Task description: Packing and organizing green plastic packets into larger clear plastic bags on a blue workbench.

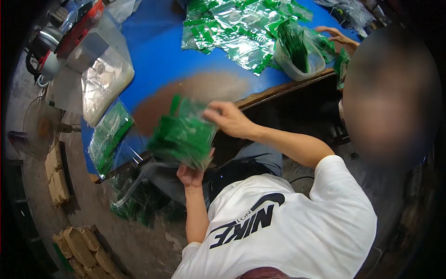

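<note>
I hold a thick bundle of green see-through packets (182,136) upright over the near edge of the blue table (158,46). My left hand (191,174) grips the bundle from below, thumb up against its lower corner. My right hand (228,119) pinches the top right corner of the bundle, fingers curled over the packets' edges. The bundle's far side is hidden from me.
A heap of shiny green packets (234,30) covers the far tabletop. Beside it another person's hand (338,37) is by a clear bag of green strips (299,49). A bag of white material (103,83) and flat green packets (108,135) lie left. Brown bundles (83,249) sit on the floor.
</note>
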{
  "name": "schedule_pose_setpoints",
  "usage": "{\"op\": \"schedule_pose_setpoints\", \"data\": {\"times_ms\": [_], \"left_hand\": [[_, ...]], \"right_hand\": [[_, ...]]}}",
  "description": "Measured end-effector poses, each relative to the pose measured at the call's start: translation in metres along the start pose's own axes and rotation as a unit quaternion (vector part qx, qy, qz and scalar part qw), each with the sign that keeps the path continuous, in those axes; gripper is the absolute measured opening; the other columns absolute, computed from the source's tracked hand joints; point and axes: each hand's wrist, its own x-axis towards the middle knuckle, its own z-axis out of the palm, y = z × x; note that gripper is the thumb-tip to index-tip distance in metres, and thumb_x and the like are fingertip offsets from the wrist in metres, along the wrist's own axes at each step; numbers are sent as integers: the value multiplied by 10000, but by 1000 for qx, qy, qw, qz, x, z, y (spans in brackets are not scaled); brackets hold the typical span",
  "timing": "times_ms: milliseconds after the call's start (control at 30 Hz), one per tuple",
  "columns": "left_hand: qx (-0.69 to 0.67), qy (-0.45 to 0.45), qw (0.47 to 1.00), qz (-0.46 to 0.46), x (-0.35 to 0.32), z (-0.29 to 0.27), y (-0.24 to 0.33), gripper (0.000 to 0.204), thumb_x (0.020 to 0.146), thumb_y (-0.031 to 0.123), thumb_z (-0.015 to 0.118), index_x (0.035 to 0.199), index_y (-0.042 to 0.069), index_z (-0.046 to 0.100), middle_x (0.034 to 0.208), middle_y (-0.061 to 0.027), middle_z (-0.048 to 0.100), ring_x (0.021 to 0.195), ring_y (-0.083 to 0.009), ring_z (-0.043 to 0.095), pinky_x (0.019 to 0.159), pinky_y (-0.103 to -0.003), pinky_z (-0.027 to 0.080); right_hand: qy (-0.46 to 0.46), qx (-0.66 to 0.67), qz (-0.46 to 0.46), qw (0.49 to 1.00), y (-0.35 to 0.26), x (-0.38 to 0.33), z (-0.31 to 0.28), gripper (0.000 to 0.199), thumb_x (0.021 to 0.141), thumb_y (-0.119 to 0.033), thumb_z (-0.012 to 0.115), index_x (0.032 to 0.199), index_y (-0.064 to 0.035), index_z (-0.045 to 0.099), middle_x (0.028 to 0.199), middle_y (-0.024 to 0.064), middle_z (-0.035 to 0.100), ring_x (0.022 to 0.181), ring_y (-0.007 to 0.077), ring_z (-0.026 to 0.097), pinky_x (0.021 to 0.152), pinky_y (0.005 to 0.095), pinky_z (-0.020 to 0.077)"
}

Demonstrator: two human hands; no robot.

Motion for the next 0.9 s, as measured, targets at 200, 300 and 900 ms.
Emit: {"op": "schedule_pose_setpoints", "data": {"times_ms": [200,300,900], "left_hand": [[42,126,989,68,12,-3,-12,708,822,171,758,1442,49,440,1522,-149,405,1419,-395,334,1179,-676,146],[33,70,997,17,5,23,-19,693,819,181,750,1437,73,457,1528,-139,400,1427,-397,320,1172,-691,143],[96,152,983,32,-13,5,11,578,815,93,721,1354,36,519,1327,-116,596,1239,-316,557,1094,-543,407]], "right_hand": [[265,-377,-150,875,2,87,-81,546,933,-462,598,1189,20,604,1203,285,607,1068,426,592,894,466,486],[242,-600,20,763,47,102,-125,893,909,-678,453,1406,64,433,1461,332,381,1394,468,320,1162,571,198],[-111,-228,-166,953,7,48,-17,330,960,-308,588,1101,-14,637,1046,205,659,968,371,624,855,454,490]]}}
